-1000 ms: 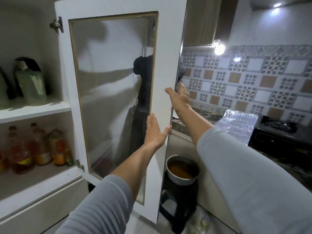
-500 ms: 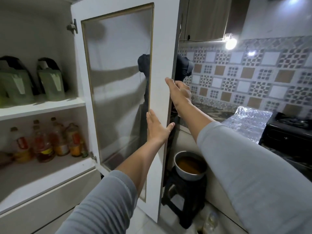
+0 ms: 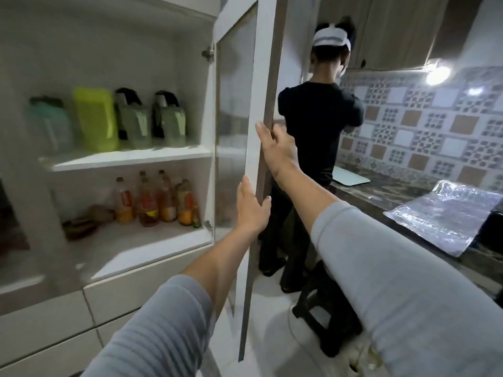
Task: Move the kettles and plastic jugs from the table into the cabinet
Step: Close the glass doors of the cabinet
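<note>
- Beside an open cabinet (image 3: pixel 114 159), the head view shows both hands on the glass door (image 3: pixel 239 104).
- Left hand (image 3: pixel 251 206) lies with straight fingers flat against the door, thumb hooked round its edge.
- Right hand (image 3: pixel 277 151), higher, has its grip curled round that edge.
- Two kettles (image 3: pixel 152 118) and what look like two blurred plastic jugs (image 3: pixel 95 118) stand on the upper shelf; bottles (image 3: pixel 158 200) below.
- Another person (image 3: pixel 318 126) stands at the desk (image 3: pixel 394 194).

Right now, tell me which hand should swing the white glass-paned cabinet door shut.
Probably left: the left hand lies flat against the door's outer face, ready to push. The right hand hooks its edge.
</note>
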`<state>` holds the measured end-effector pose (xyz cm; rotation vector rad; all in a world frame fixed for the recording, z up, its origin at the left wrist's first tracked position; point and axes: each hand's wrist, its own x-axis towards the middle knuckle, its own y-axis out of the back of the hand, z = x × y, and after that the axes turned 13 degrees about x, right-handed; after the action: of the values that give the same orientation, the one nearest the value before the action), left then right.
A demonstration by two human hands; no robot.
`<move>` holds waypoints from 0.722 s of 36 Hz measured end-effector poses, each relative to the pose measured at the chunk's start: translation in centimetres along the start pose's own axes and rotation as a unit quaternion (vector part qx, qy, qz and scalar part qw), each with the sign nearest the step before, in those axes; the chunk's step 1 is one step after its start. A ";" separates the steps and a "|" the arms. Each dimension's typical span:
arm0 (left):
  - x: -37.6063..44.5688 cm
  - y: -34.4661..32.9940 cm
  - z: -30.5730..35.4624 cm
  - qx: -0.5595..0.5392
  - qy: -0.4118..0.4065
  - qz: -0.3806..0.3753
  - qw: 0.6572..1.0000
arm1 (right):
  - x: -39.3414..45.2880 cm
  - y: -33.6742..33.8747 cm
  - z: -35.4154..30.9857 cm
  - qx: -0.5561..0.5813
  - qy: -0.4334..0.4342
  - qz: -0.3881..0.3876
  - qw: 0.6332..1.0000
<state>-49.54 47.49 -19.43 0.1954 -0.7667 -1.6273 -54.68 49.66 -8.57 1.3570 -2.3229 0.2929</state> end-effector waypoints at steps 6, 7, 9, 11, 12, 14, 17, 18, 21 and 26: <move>-1.4 7.0 -5.0 0.011 0.039 0.078 0.996 | -2.4 -7.8 -1.0 0.032 0.020 -0.075 0.996; -1.5 8.1 -6.1 0.016 0.048 0.092 0.995 | -2.9 -9.1 -1.1 0.034 0.021 -0.086 0.996; -1.6 10.2 -8.1 0.026 0.064 0.115 0.991 | -3.6 -11.6 -1.3 0.033 0.012 -0.111 0.993; -1.5 12.4 -10.1 0.036 0.090 0.136 0.986 | -4.0 -14.3 -1.2 0.030 -0.001 -0.143 0.989; -1.4 13.4 -10.9 0.039 0.102 0.148 0.983 | -4.1 -15.5 -1.2 0.030 -0.004 -0.161 0.986; -1.2 15.2 -12.4 0.041 0.127 0.167 0.977 | -4.2 -17.8 -1.2 0.031 -0.008 -0.191 0.981; -0.5 18.1 -14.9 0.043 0.152 0.185 0.970 | -4.1 -21.5 -1.1 0.029 -0.008 -0.231 0.972; -0.2 19.1 -15.8 0.045 0.156 0.184 0.969 | -4.0 -22.9 -1.0 0.030 -0.009 -0.246 0.969; 1.1 21.7 -18.6 0.056 0.155 0.168 0.972 | -3.5 -27.0 -0.8 0.037 -0.019 -0.280 0.959; 4.0 24.8 -22.2 0.080 0.149 0.139 0.976 | -1.7 -32.9 0.5 0.044 -0.010 -0.302 0.952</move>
<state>-18.40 35.26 -20.94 0.4189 -0.6596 -1.2374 -25.59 34.40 -10.94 2.0325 -1.8040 0.1873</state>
